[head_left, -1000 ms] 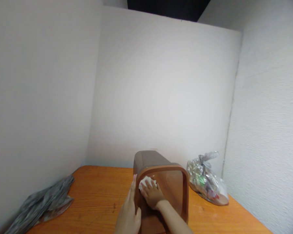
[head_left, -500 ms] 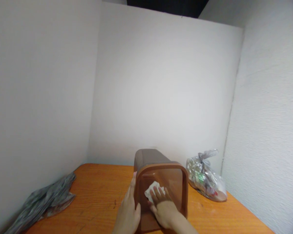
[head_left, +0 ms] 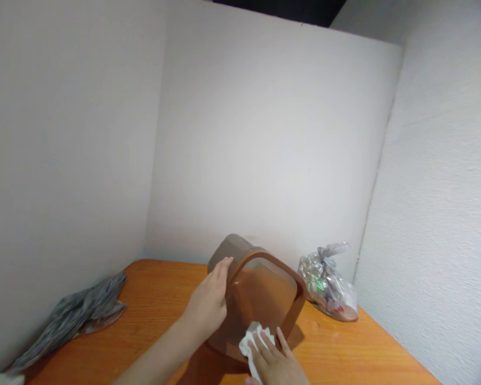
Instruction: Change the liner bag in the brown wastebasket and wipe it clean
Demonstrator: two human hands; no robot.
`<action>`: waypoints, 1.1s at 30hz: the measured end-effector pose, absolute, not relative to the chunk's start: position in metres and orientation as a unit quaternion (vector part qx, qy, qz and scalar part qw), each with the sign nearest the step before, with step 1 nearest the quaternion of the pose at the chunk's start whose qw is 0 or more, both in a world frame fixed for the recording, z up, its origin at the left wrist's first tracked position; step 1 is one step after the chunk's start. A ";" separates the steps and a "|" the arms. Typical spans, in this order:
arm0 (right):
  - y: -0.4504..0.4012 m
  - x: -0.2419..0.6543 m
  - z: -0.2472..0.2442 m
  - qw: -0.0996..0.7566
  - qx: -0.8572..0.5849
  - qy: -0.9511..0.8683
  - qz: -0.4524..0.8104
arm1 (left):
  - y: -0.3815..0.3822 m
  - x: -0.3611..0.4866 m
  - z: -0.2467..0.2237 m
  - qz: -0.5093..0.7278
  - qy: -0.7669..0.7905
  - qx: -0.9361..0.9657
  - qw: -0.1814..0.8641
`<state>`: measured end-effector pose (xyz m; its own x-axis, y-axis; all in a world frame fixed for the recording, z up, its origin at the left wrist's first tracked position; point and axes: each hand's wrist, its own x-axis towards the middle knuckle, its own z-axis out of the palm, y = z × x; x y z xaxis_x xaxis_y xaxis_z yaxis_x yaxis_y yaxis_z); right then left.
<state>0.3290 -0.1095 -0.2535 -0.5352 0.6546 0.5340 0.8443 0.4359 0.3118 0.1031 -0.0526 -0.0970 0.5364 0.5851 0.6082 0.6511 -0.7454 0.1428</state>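
Observation:
A brown plastic bin lies tipped on the orange wooden table, its wide mouth facing me and its rim turned at a slant. My left hand grips the rim and wall on the bin's left side. Under the spread fingers of my right hand is a crumpled white cloth or tissue, pressed at the lower part of the bin's mouth. The palm side of my right hand is hidden.
At the right back stands a knotted clear plastic bag with mixed items inside. A crumpled grey plastic bag lies along the table's left edge. White walls enclose the table behind and at both sides.
The bin has rotated clockwise onto a corner. My left hand has moved up with its side, while my right hand and the white cloth have moved down from the inside toward the lower rim.

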 end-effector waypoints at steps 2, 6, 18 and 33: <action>-0.111 0.312 -0.244 0.149 -0.452 -0.843 -0.251 | -0.059 0.106 -0.072 -0.275 -0.375 -0.879 0.103; -0.116 0.269 -0.222 0.117 -0.505 -0.846 -0.124 | -0.061 0.116 -0.041 -0.239 -0.378 -0.885 0.127; -0.118 0.229 -0.201 0.165 -0.547 -0.818 0.065 | -0.046 0.113 -0.086 -0.382 -0.312 -0.869 0.052; -0.043 0.249 -0.220 0.206 -0.535 -0.819 -0.024 | -0.007 0.092 -0.231 -0.528 -0.373 -0.736 -0.199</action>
